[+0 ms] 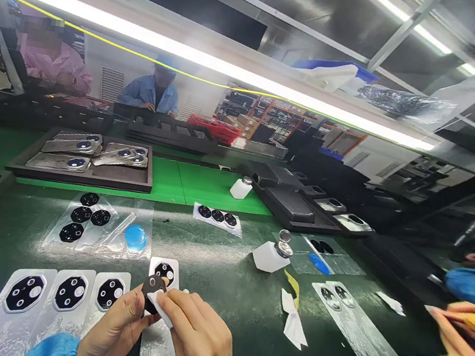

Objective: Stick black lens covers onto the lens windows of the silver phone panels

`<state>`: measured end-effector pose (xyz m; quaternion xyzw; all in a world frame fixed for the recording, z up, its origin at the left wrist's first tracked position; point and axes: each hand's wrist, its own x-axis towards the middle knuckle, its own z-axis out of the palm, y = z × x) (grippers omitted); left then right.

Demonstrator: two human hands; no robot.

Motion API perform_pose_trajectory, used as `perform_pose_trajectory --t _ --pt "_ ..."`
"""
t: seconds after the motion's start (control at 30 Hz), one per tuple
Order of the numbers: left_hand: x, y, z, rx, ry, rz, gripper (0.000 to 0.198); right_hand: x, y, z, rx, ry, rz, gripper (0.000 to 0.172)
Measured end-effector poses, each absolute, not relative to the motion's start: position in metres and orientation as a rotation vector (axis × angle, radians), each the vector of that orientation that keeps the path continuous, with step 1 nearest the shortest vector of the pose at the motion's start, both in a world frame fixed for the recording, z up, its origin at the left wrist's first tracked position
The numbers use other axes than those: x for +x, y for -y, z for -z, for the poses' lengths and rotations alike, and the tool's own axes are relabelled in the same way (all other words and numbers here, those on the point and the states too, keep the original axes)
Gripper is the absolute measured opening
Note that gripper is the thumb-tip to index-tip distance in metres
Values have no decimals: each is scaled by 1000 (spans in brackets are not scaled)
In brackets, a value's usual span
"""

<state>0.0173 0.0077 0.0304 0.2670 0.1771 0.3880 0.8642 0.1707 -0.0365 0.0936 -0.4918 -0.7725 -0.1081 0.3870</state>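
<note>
Near the bottom centre, my left hand (114, 329) pinches a dark disc with round holes (153, 287) by its edge. The fingers of my right hand (201, 330) press a folded white wipe (162, 309) against that disc. Under and behind both hands lies a silver plate (158, 349) with a black camera-like piece (164, 273) at its top. To the left, three more silver plates (20, 331) sit side by side, each with a black octagonal piece (25, 293). Part of the nearest one is hidden by my left hand.
Plastic bags (116, 231) hold black discs and a blue round piece. White bottles (270, 257) stand mid-table. A dark tray (149, 171) holds phone-like panels. A crumpled wipe (293, 323) and a silver strip (361, 324) lie right, near a co-worker's hands (461, 354). Two people sit across.
</note>
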Motion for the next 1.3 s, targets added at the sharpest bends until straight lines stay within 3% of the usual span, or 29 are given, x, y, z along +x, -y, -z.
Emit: perform_pose_trajectory --t 0.43,0.63,0.93,1.3 --pt "16 -7 -40 593 -402 -794 33 173 35 -94 -1229 1999 260 28" --pt "18 -6 -29 572 -390 -805 25 174 35 -97 -1246 1996 279 27" --pt "18 -8 -41 602 -443 -783 32 177 33 -96 -1226 2008 253 28" --pt "17 -7 -36 619 -420 -785 28 181 32 -98 -1178 2033 175 26"
